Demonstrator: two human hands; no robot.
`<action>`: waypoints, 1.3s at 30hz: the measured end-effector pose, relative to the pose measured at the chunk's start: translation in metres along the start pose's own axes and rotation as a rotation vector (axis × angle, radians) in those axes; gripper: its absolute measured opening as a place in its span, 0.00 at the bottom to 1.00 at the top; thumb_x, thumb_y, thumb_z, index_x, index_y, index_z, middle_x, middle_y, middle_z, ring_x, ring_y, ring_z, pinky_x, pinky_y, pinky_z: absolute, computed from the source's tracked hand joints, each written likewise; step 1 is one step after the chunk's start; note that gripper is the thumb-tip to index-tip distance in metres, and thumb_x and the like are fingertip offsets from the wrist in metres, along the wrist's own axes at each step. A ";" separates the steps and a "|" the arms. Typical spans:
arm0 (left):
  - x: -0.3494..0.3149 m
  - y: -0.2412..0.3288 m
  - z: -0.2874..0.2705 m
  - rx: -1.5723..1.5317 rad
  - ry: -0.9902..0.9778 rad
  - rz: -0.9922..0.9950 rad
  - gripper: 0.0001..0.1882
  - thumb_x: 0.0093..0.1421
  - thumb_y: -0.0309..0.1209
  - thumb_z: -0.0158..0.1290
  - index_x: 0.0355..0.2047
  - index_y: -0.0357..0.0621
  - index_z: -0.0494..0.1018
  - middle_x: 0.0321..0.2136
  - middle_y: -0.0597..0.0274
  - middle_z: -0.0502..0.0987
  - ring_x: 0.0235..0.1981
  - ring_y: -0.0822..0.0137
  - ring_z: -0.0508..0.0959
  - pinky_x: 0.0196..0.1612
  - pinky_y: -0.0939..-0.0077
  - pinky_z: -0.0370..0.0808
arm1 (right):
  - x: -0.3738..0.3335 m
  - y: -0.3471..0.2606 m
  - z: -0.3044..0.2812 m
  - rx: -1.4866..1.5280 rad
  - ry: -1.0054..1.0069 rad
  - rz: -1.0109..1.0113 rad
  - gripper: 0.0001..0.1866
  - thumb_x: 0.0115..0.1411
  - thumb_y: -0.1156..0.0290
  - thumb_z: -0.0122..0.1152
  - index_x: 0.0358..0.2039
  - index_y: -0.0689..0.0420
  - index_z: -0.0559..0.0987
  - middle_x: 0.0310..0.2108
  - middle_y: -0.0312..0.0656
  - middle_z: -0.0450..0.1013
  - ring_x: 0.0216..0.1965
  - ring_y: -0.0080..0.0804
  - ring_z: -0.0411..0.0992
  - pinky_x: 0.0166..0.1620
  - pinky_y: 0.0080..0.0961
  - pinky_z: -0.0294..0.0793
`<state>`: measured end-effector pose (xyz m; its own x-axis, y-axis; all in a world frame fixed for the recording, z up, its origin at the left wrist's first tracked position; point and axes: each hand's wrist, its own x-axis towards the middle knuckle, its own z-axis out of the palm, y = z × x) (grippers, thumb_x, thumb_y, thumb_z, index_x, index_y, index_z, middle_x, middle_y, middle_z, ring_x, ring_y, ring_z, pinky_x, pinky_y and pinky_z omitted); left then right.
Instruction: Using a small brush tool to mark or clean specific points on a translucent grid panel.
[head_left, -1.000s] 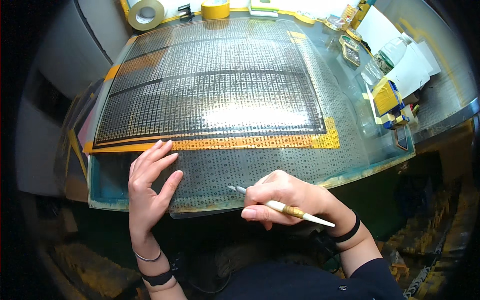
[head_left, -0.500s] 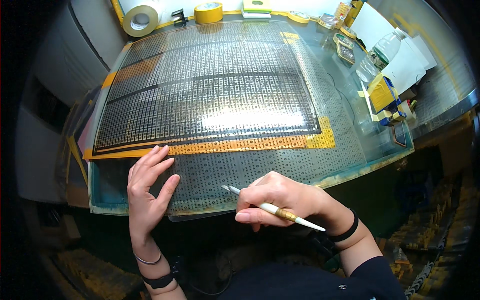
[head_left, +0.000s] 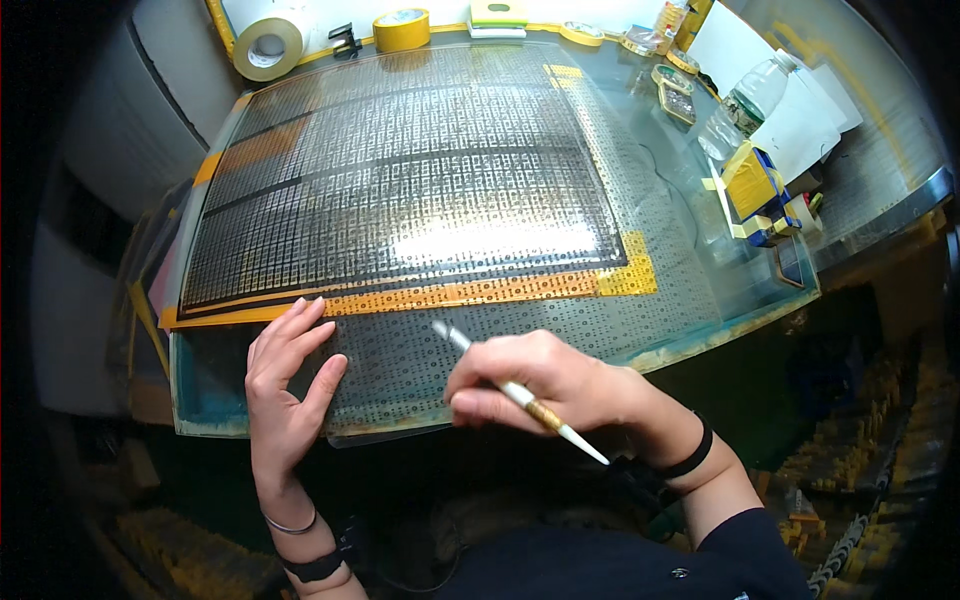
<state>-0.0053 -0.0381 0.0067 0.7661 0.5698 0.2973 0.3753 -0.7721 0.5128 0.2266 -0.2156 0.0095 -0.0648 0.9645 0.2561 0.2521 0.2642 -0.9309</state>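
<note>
A patterned transparent film (head_left: 390, 365) lies on the glass-topped table, overlapping a dark grid-printed sheet (head_left: 270, 225). A strip of orange tape (head_left: 450, 294) runs along the sheet's near edge, with a yellow tape patch (head_left: 628, 278) at its right corner. My left hand (head_left: 283, 385) lies with fingers stretched out, tips at the orange strip. In my right hand (head_left: 545, 380) is a slim white-handled craft knife (head_left: 518, 393) with a gold band. Its metal end points up and left above the film, just below the strip; motion blurs it, and I cannot tell whether it touches.
Rolls of tape, including a wide beige one (head_left: 268, 50) and a yellow one (head_left: 401, 30), stand along the back. On the right are a clear plastic bottle (head_left: 745, 105) and a blue holder wrapped in yellow tape (head_left: 755, 190). The table's near edge (head_left: 700, 345) curves across the front.
My right hand has moved slightly left and up, and the knife now points more steeply toward the orange strip. My left hand keeps its place on the sheet; the whole view has shifted slightly.
</note>
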 end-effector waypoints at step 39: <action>-0.001 -0.001 0.002 0.035 0.034 0.003 0.24 0.54 0.34 0.67 0.52 0.42 0.79 0.62 0.54 0.73 0.69 0.52 0.63 0.68 0.52 0.60 | -0.056 -0.017 -0.048 0.072 0.351 0.086 0.26 0.74 0.54 0.46 0.56 0.64 0.77 0.42 0.45 0.77 0.40 0.26 0.73 0.48 0.26 0.74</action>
<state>-0.0049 -0.0381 0.0040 0.7494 0.5765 0.3257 0.3917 -0.7826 0.4838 0.2725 -0.2743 0.0234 0.2924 0.9262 0.2379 0.1728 0.1935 -0.9658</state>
